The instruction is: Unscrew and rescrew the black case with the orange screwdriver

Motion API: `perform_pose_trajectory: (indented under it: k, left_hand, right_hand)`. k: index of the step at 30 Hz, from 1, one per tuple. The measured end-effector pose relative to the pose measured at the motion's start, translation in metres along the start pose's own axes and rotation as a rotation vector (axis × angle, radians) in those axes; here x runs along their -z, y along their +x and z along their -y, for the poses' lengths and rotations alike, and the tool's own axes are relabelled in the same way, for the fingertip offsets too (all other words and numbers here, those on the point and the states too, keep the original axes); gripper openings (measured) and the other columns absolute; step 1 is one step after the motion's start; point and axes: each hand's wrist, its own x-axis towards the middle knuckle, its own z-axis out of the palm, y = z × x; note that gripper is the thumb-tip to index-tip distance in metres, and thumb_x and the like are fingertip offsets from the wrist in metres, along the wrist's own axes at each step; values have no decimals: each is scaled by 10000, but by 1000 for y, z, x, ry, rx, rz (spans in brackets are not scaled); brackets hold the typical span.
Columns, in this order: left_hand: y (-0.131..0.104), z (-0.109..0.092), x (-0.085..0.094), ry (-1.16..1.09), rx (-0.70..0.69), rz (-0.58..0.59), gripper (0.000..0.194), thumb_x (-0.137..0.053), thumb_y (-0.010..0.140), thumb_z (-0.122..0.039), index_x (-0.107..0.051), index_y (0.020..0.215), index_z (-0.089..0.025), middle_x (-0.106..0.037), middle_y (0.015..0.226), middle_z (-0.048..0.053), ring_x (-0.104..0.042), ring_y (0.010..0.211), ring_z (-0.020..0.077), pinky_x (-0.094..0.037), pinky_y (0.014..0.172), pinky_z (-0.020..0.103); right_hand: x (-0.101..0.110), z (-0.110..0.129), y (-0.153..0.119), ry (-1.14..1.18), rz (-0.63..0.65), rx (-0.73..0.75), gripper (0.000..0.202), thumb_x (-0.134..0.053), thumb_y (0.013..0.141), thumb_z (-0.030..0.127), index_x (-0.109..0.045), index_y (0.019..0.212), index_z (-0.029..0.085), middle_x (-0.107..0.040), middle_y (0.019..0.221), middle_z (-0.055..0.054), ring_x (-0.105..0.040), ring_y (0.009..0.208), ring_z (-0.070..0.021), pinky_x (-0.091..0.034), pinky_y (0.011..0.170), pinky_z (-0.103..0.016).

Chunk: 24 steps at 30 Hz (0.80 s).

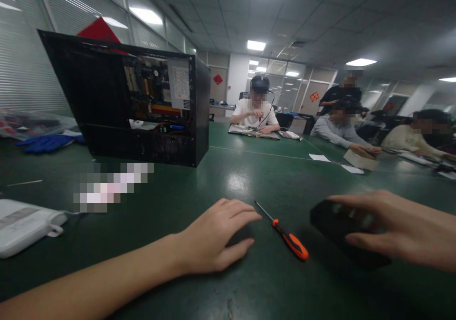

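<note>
My left hand (pixel 223 237) rests on the green table (pixel 199 296), palm down, with its thumb and fingers apart and nothing in its grip. A screwdriver (pixel 292 244) with an orange and black handle lies just right of its fingertips, its metal shaft angled away from me. On the right, my right hand (pixel 399 225) is closed around a dark, box-shaped part (pixel 329 227). Motion blur smears that part, so its exact kind is unclear. Beyond my left hand stands a black computer case (pixel 153 144), its side open and circuit boards showing inside.
A white device (pixel 24 227) sits at the left edge, with blue gloves (pixel 46 142) and a clear plastic bag (pixel 32 122) behind it. A person (pixel 245 113) works across the table; others sit at the right near a small cardboard box (pixel 360 159) and papers (pixel 319 158).
</note>
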Motion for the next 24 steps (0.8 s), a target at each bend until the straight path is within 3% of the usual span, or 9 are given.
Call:
perform_pose_trajectory:
  k: [2, 4, 8, 11, 15, 19, 24]
  left_hand:
    - [1, -5, 1, -111, 38, -18, 518, -715, 943, -337, -559, 1412, -181, -668, 1391, 109, -630, 1256, 274, -473, 1069, 427]
    - [1, -9, 0, -221, 26, -28, 611, -773, 900, -433, -561, 1411, -174, -675, 1387, 115, -645, 1245, 272, -478, 1071, 411]
    - [-1, -13, -7, -342, -21, -41, 684, -803, 832, -571, -615, 1350, -165, -742, 1266, 121, -704, 1132, 283, -505, 1014, 419]
    - [-2, -14, -12, -351, -21, -19, 699, -800, 812, -599, -645, 1328, -154, -764, 1208, 126, -727, 1071, 291, -517, 976, 421]
    - [-2, -12, -11, -286, 30, 28, 635, -796, 840, -506, -640, 1348, -158, -759, 1217, 128, -723, 1082, 288, -521, 978, 414]
    - [-2, -12, -9, -246, 44, 39, 476, -748, 893, -424, -692, 1281, -155, -763, 1183, 119, -722, 1073, 271, -529, 966, 396]
    - [-1, -13, -9, -231, 41, 37, 441, -752, 867, -388, -708, 1236, -150, -766, 1150, 106, -724, 1050, 268, -527, 935, 391]
  right_hand:
    - [-9, 50, -2, 33, 147, 251, 628, -717, 860, 529, -634, 1456, 351, -751, 1279, -62, -748, 1056, -284, -625, 867, -326]
    - [-23, 83, -8, 62, 181, 420, 635, -690, 899, 449, -550, 1514, 380, -734, 1317, -32, -743, 1084, -273, -623, 869, -330]
    - [-54, 116, -12, 81, 131, 616, 562, -712, 849, 310, -616, 1400, 369, -761, 1240, -12, -769, 967, -253, -618, 740, -322]
    - [-69, 128, -4, 90, 93, 649, 414, -667, 840, 223, -680, 1248, 294, -770, 1180, -40, -761, 916, -248, -603, 753, -359]
    - [-73, 121, 11, 142, 48, 613, 388, -641, 946, 337, -636, 1330, 278, -743, 1201, -59, -734, 1001, -240, -581, 824, -376]
    - [-66, 87, 28, 170, 74, 494, 359, -489, 1061, 484, -676, 1285, 275, -734, 1139, -60, -717, 976, -207, -559, 831, -354]
    - [-70, 60, 45, 146, 95, 365, 384, -561, 1020, 511, -739, 1180, 211, -747, 970, -76, -697, 824, -204, -524, 713, -327]
